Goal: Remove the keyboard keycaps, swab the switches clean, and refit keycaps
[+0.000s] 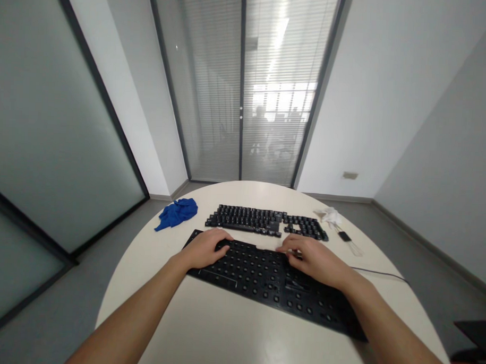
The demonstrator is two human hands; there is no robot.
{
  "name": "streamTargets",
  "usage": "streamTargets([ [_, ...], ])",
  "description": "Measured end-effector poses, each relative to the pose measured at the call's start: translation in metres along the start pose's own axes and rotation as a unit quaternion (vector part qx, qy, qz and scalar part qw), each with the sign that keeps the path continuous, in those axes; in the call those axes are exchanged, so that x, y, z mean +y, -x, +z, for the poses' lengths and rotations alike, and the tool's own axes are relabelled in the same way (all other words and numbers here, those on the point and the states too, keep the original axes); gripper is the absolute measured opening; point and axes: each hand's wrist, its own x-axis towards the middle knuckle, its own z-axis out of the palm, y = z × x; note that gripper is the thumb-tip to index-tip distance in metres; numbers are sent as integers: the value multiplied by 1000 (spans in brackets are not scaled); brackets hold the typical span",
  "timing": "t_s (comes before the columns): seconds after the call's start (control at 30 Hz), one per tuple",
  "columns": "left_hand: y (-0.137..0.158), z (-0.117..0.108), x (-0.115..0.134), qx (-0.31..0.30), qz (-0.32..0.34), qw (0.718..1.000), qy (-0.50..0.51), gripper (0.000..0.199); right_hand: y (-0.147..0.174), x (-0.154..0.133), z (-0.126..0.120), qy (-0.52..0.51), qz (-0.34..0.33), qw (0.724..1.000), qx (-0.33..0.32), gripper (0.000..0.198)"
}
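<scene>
A black keyboard base (259, 275), stripped of its keycaps, lies slightly tilted across the front of the table. My left hand (206, 247) holds its left end, fingers over the far edge and thumb on top. My right hand (310, 257) is over the right half at the far edge, its fingers pinched together. A small pale, thin thing seems to be between those fingers, but its kind is unclear. Just beyond the base, the loose black keycaps (245, 218) are laid out in keyboard order, with a number-pad group (307, 226) on the right.
The round cream table (221, 340) carries a crumpled blue cloth (178, 212) at the left. A white crumpled cloth or tissue (329, 215) and a wire keycap puller (344, 236) lie at the right. A dark cable (379, 273) runs to the right edge.
</scene>
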Motion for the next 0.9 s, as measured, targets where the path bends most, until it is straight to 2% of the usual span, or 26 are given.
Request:
streamTargets([
  [0.27, 1, -2, 1, -8, -3, 1000, -4, 23, 5, 6, -7, -10, 23, 1000, -5, 28],
  [0.9, 3, -3, -1, -6, -2, 1000, -1, 24, 7, 11, -9, 9, 59, 998, 0, 27],
])
